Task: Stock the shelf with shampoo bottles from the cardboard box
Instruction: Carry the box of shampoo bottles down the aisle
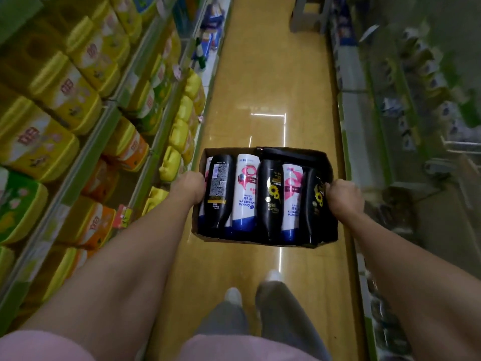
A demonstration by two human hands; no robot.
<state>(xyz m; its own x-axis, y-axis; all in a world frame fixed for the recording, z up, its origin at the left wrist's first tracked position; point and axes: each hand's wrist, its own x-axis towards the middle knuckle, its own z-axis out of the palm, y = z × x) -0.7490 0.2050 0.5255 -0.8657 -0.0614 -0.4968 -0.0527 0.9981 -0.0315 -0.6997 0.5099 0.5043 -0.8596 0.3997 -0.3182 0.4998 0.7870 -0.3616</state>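
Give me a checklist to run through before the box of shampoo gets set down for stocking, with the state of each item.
1. Left hand grips the left wall of the cardboard box: ok.
2. Right hand grips the right wall: ok.
3. Shampoo bottles lie inside the box, black bottle beside white bottle, none hanging over the rim: ok.
4. Aisle floor ahead free of obstacles: ok as far as visible.
5. Shampoo shelf located: not ok; the left shelves hold yellow packs.
6. Box bottom sound: cannot tell.

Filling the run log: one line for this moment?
stage: carrying | left hand, right hand: grip cardboard box | shampoo bottles: inside | place: aisle
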